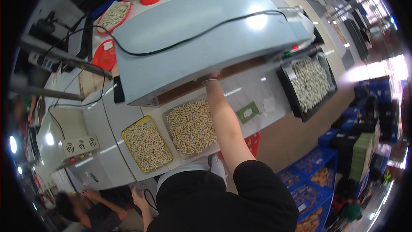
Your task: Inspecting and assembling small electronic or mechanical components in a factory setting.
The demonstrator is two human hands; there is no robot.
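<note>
The big grey box [189, 32] is in front of you, its long side going left to right. Your right hand [212, 75] is nearer, at its low front gap [244, 67]; I can't tell its grip. Your left hand [139, 198] is low by your side, grip unclear too. Small pale bits [191, 124] fill the beige tray [189, 156] near you and the yellow tray [125, 134] left of it. Whitish bits [310, 83] fill the black bin [289, 92] at right.

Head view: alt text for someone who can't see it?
A person's right hand reaches into a large grey cabinet on a worktable. Nearby, a yellow tray, a grey tray and a black bin hold small pale pieces.
</note>
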